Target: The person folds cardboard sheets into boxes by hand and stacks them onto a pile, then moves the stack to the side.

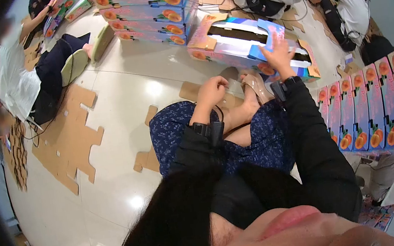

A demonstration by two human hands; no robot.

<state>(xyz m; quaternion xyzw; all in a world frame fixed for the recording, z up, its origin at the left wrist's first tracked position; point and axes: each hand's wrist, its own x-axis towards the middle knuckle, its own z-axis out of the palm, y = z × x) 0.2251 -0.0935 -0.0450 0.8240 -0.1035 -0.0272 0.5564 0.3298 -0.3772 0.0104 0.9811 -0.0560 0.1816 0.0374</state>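
Observation:
A cardboard fruit box point(243, 57) printed in pink and blue with peaches or apricots lies in front of my feet, its top showing a long dark opening. My right hand point(278, 56) rests against the box's near right part with fingers spread, touching a raised flap. Over my lap, just short of the box, my left hand point(212, 91) has its fingers curled in, and I see nothing held in it. Beside the first box, to the right, is another dark opening with blue and tan cardboard edges point(305, 59). A clear sandal point(260, 88) is on my foot below my right hand.
A tall stack of similar printed boxes point(145, 21) stands at the far left of the box. A long row of them point(376, 101) is at right. Flat brown cardboard point(68, 136) lies on the glossy floor at left. Other people sit around, with cables near them.

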